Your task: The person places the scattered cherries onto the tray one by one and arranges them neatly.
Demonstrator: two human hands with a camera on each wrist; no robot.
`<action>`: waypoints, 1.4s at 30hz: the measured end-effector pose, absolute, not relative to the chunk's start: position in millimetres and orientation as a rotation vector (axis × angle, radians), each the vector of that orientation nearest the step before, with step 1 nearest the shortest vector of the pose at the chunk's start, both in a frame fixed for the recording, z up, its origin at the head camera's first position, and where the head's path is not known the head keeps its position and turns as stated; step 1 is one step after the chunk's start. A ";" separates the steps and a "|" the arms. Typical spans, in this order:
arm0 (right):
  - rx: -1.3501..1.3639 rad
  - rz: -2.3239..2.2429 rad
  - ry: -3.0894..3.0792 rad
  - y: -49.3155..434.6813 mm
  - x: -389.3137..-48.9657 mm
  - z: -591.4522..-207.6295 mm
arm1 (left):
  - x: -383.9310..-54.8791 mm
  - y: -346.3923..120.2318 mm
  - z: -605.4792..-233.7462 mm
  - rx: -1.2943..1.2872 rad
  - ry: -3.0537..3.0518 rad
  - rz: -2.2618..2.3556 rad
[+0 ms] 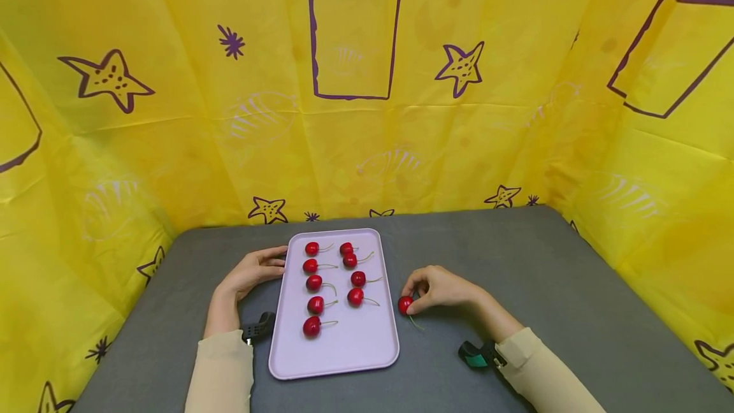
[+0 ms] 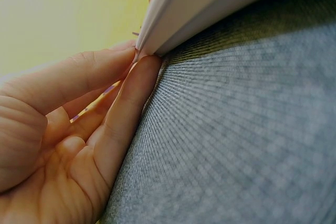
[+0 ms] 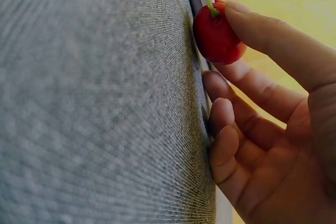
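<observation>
A pale lilac tray (image 1: 350,346) lies on the grey tabletop, with several red stemmed cherries set on it in two columns. My left hand (image 1: 256,273) is at the tray's left edge. In the left wrist view, the thumb and a finger of that left hand (image 2: 79,129) pinch the rim of the tray (image 2: 184,9). Just right of the tray, my right hand (image 1: 444,289) holds a single cherry (image 1: 404,304) between thumb and forefinger. The right wrist view shows this cherry (image 3: 218,35) low over the cloth, its green stem toward the camera, the other fingers curled loosely.
The grey cloth-covered table (image 1: 493,241) extends around the tray. A yellow curtain (image 1: 355,145) with purple drawings encloses the back and both sides. A black strap device (image 1: 259,328) sits at the left wrist, another (image 1: 480,355) at the right.
</observation>
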State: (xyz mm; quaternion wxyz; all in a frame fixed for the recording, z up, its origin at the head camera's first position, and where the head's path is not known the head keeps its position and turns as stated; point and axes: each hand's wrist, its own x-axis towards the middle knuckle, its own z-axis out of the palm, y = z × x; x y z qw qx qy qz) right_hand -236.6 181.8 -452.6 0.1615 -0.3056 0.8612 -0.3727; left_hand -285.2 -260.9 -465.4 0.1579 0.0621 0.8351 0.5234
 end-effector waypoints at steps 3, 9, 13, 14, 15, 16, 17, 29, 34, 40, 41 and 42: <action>-0.863 -1.061 2.451 182.6 -237.3 -452.6 | -284.7 -261.3 -465.2 0.185 2.384 1.492; -0.843 -1.130 2.405 184.8 -239.1 -451.6 | -284.8 -260.6 -465.5 0.172 2.367 1.520; -0.821 -1.213 2.348 185.9 -240.7 -450.9 | -285.3 -259.9 -465.1 0.178 2.368 1.526; -0.819 -1.228 2.335 186.2 -241.2 -450.9 | -285.4 -260.0 -465.2 0.173 2.368 1.527; -0.820 -1.237 2.326 186.4 -241.6 -450.9 | -285.5 -260.0 -465.3 0.170 2.368 1.526; -0.818 -1.242 2.319 186.5 -241.9 -450.6 | -285.7 -260.3 -465.6 0.166 2.366 1.527; -0.816 -1.245 2.315 186.6 -242.3 -450.4 | -285.8 -260.4 -465.9 0.170 2.366 1.523; -0.840 -1.324 2.244 180.8 -243.9 -441.9 | -285.9 -260.8 -465.4 0.185 2.363 1.530; -0.855 -1.312 2.254 178.1 -245.6 -439.3 | -287.2 -261.6 -466.6 0.200 2.355 1.542; -0.851 -1.282 2.285 172.0 -247.3 -435.9 | -286.8 -261.9 -466.2 0.200 2.344 1.555; -0.854 -1.280 2.286 170.6 -247.5 -435.5 | -286.7 -262.0 -466.3 0.198 2.343 1.557; -0.862 -1.285 2.282 169.1 -247.7 -435.5 | -286.8 -262.1 -466.4 0.198 2.342 1.556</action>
